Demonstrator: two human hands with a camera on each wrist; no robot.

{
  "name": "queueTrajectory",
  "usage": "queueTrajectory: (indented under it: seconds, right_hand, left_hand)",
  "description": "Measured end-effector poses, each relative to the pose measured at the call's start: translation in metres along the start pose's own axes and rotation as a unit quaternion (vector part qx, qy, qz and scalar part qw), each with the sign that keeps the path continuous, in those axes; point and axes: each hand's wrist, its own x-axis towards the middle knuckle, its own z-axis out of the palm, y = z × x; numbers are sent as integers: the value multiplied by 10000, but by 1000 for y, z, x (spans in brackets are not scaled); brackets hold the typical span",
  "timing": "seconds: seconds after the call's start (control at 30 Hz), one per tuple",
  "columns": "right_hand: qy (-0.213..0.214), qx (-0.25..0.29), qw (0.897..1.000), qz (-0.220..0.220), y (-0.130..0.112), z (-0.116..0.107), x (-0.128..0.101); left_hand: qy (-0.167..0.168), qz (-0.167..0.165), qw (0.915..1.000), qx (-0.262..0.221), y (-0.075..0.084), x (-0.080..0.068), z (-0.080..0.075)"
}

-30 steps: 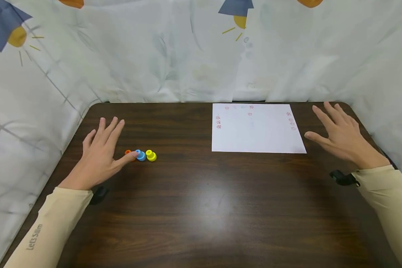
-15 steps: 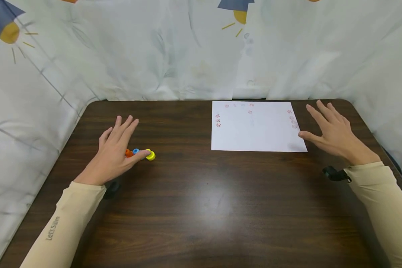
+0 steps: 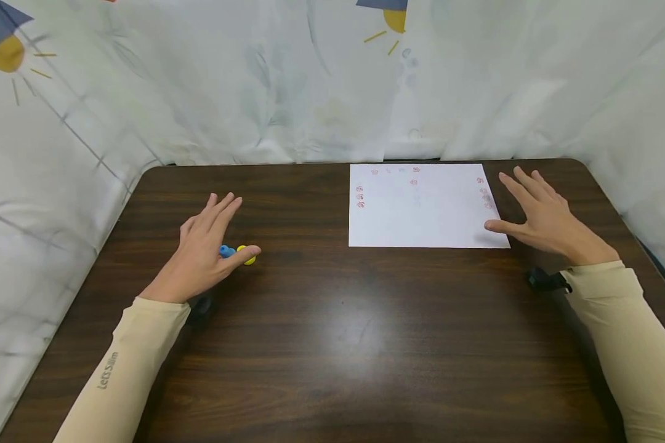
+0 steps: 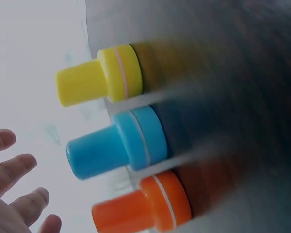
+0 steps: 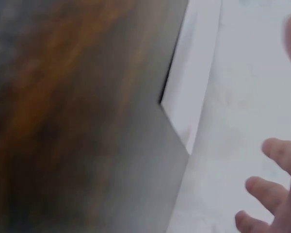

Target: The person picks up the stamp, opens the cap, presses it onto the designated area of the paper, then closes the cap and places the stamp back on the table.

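Sleeves of pale beige cloth come in from the near edge on both sides of the dark wooden table. Left hand lies over three small knobbed stamps standing in a row at the left of the table, its fingers straight and spread, gripping none of them. From the head view only the blue stamp and yellow stamp show past the thumb; the left wrist view also shows the orange stamp at the row's end. Right hand is flat and relaxed, well apart from the left, its thumb touching the near right corner of a white paper sheet. Faint red marks dot the sheet's far edge. A printed white curtain hangs behind.
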Motion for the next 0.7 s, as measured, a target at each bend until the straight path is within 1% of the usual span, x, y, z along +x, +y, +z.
queueTrajectory:
  seconds: [0.17, 0.3, 0.4, 0.5, 0.7]
  right_hand:
    - [-305, 81, 9995, 64, 0, 3, 6]
    - [-393, 115, 9992, 20, -2, 4, 9]
    - [-444, 136, 9989, -41, -4, 4, 11]
    - [-538, 170, 9984, -59, -5, 4, 12]
    - [-881, 28, 9961, -7, -4, 7, 14]
  left_hand:
    - [-54, -56, 10000, -38, 4, 3, 0]
    - [-8, -36, 9999, -107, 5, 2, 0]
    - [24, 56, 9999, -130, 4, 1, 1]
    - [-13, 194, 9997, -132, 4, 0, 2]
    - [-278, 378, 9987, -195, 4, 0, 2]
